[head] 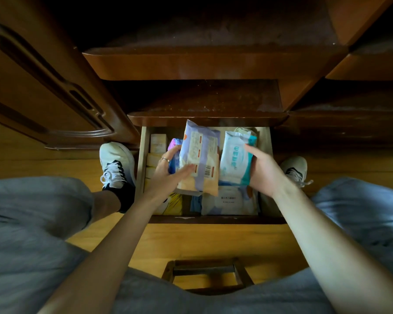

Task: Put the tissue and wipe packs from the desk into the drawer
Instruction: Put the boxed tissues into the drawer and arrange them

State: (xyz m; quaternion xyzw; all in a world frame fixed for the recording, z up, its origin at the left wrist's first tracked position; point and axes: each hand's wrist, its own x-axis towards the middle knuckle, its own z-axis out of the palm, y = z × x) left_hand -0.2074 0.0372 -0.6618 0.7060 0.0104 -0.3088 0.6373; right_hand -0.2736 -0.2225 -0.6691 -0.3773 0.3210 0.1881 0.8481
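The bottom drawer [143,155] is pulled open below me and holds several packs. My left hand [168,175] grips a lavender and orange tissue pack [200,155] upright over the drawer's middle, thumb across its front, fingers also around a blue and pink pack [174,155] behind it. My right hand [262,168] holds a white and teal wipe pack [236,159] upright on the drawer's right side. A white pack [228,200] lies flat near the drawer's front, and a yellow pack [175,203] lies at the front left.
Small cream boxes [158,143] line the drawer's left side. Closed dark wooden drawers [202,64] stack above. A wooden cabinet door [43,87] stands at left. My feet in white shoes [117,164] flank the drawer. A wooden stool frame [204,275] is beneath me on the yellow floor.
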